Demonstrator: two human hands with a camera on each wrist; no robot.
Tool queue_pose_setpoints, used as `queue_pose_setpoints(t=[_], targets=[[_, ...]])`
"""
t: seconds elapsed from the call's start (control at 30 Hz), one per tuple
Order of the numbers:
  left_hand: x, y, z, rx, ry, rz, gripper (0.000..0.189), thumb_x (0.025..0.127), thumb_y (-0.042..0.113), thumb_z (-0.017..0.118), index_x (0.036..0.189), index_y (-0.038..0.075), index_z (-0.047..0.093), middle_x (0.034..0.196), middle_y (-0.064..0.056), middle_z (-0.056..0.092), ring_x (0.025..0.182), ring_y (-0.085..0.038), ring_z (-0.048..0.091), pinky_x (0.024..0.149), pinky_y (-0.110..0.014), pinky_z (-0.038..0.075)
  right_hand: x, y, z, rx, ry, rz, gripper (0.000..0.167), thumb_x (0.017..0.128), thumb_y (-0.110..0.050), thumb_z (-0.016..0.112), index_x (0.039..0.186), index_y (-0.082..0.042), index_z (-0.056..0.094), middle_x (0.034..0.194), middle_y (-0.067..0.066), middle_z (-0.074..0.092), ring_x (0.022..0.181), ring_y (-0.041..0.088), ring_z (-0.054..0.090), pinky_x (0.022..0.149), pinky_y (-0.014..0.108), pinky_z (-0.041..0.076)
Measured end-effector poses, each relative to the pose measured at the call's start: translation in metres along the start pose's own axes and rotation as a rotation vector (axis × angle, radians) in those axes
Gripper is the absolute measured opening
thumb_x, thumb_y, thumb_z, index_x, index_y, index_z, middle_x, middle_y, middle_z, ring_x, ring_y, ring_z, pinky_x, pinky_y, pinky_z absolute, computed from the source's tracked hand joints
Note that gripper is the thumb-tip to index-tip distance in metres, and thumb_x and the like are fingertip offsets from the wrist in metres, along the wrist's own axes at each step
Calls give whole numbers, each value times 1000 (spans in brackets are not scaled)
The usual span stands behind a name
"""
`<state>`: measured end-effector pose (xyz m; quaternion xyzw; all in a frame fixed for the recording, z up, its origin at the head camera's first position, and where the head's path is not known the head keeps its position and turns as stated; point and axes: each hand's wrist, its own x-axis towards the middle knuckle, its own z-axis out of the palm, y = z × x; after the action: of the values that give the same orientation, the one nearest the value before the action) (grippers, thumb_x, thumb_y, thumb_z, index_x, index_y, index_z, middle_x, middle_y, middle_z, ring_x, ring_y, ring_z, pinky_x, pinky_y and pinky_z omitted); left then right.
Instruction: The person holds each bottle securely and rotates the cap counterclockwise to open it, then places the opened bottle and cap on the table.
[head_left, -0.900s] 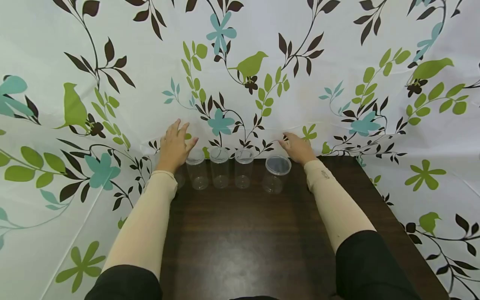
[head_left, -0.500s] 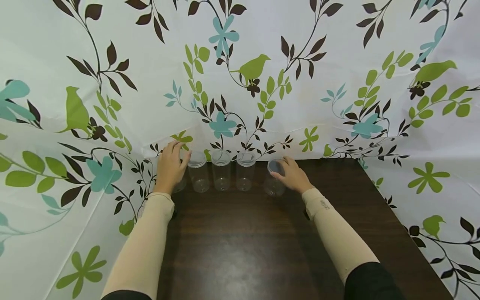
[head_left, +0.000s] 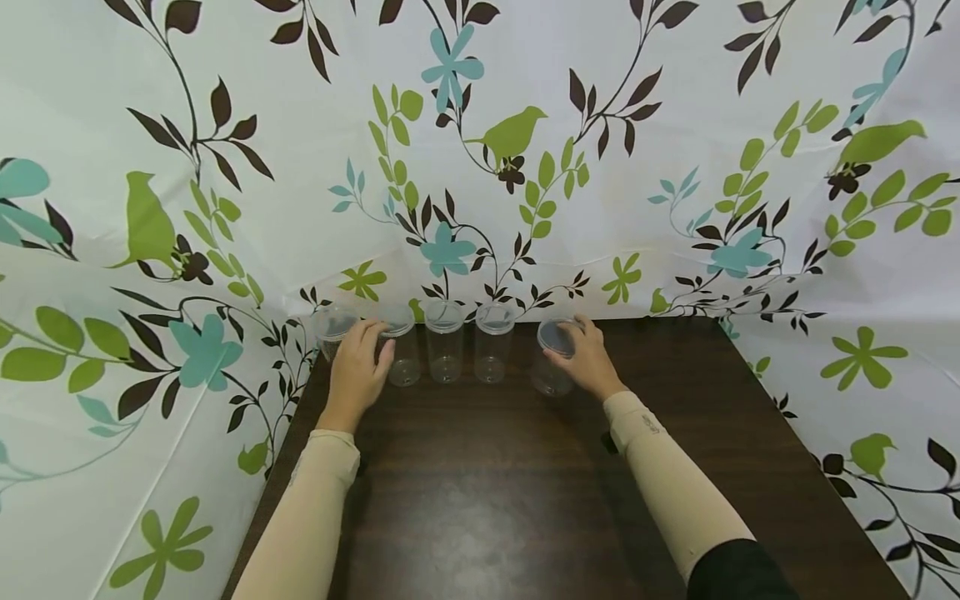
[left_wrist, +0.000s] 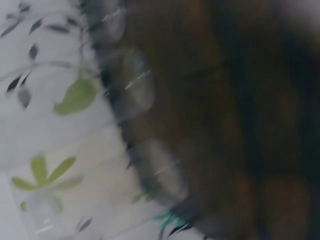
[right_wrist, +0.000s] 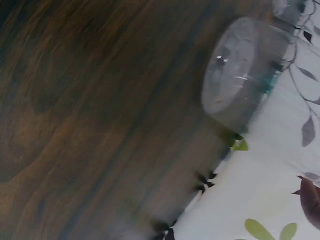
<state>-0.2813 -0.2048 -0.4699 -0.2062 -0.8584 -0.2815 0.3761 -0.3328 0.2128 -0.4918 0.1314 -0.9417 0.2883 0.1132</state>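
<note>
Several clear, lidded plastic jars stand in a row along the back of the dark table. My right hand (head_left: 588, 358) is at the wide rightmost jar (head_left: 551, 379), with thumb and fingers around its lid. My left hand (head_left: 354, 375) hovers between the leftmost jar (head_left: 332, 323) and the second jar (head_left: 405, 362). Its fingers are spread, fingertips right at the second jar's rim, and it covers much of the leftmost jar. Farther right stand a third jar (head_left: 446, 354) and a fourth jar (head_left: 491, 354). Blurred jars (left_wrist: 131, 82) show in the left wrist view.
Behind the jars rises a white sheet (head_left: 480, 208) printed with leaves, birds and flowers, which also runs down both sides. The brown wooden table (head_left: 472, 483) reaches toward me. In the right wrist view a tilted-looking clear jar (right_wrist: 232, 75) lies against the sheet.
My right hand has moved left and down from beside the rightmost jar onto its lid. My left hand has come right and toward me, uncovering the leftmost jar's lid.
</note>
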Motion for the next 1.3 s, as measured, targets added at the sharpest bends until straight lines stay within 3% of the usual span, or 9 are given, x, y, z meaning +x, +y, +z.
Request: queue_pose_setpoints(t=[0.1, 0.23, 0.33, 0.43, 0.67, 0.87, 1.0, 1.13, 1.3], targets=[[-14, 7, 15, -40, -96, 8, 27, 100, 20, 55, 118, 1, 64, 111, -16, 64, 94, -32, 63, 82, -50, 51, -4, -7, -5, 47, 33, 7, 60, 90, -42, 76, 136, -9, 57, 155, 24, 30, 137, 47, 31, 94, 60, 46], [-38, 25, 39, -69, -323, -49, 26, 103, 26, 58, 120, 8, 64, 98, -3, 67, 83, -19, 63, 74, -42, 53, -14, -23, -8, 101, 17, 21, 60, 89, -43, 76, 136, -11, 58, 155, 23, 31, 135, 47, 33, 94, 61, 45], [-55, 44, 55, -115, -492, -130, 32, 102, 32, 62, 127, 12, 62, 99, 2, 67, 87, -16, 64, 78, -41, 54, -27, -38, -6, 138, -13, 20, 62, 88, -42, 76, 138, -10, 57, 154, 23, 34, 134, 46, 35, 95, 61, 44], [-67, 61, 66, -210, -579, -202, 53, 99, 43, 65, 139, 10, 54, 111, -3, 66, 102, -23, 65, 87, -46, 53, -42, -52, -1, 190, -32, 2, 65, 86, -39, 79, 139, -8, 56, 149, 21, 41, 132, 44, 39, 97, 59, 44], [-83, 84, 86, -528, -572, -195, 124, 64, 81, 51, 152, -2, 26, 143, -26, 47, 130, -45, 46, 106, -60, 39, -75, -81, 18, 375, -73, -23, 77, 86, -33, 81, 148, -7, 45, 144, 17, 50, 123, 32, 53, 95, 50, 48], [-91, 92, 93, -843, -557, -248, 147, 54, 68, 87, 160, 8, 5, 162, -22, 28, 147, -38, 30, 119, -32, 26, -90, -102, 26, 548, -93, -71, 92, 84, -30, 82, 157, -7, 31, 151, 18, 46, 131, 32, 50, 103, 52, 44], [-96, 98, 90, -792, -543, -319, 141, 59, 37, 101, 162, 20, 6, 161, -14, 34, 143, -29, 40, 116, -35, 33, -93, -105, 32, 653, -96, -49, 106, 82, -24, 85, 161, -9, 17, 156, 17, 41, 136, 30, 46, 107, 51, 39], [-93, 109, 76, -732, -523, -355, 131, 61, 21, 100, 161, 16, 16, 154, -13, 44, 134, -26, 48, 111, -44, 39, -94, -105, 38, 801, -127, -14, 115, 78, -27, 89, 162, -10, 13, 156, 16, 40, 136, 31, 46, 109, 37, 39], [-95, 109, 69, -714, -524, -384, 128, 59, 18, 100, 159, 12, 21, 152, -13, 45, 132, -26, 49, 109, -46, 41, -96, -107, 47, 921, -137, 8, 117, 76, -38, 90, 161, -6, 17, 150, 22, 46, 128, 37, 52, 105, 35, 44]])
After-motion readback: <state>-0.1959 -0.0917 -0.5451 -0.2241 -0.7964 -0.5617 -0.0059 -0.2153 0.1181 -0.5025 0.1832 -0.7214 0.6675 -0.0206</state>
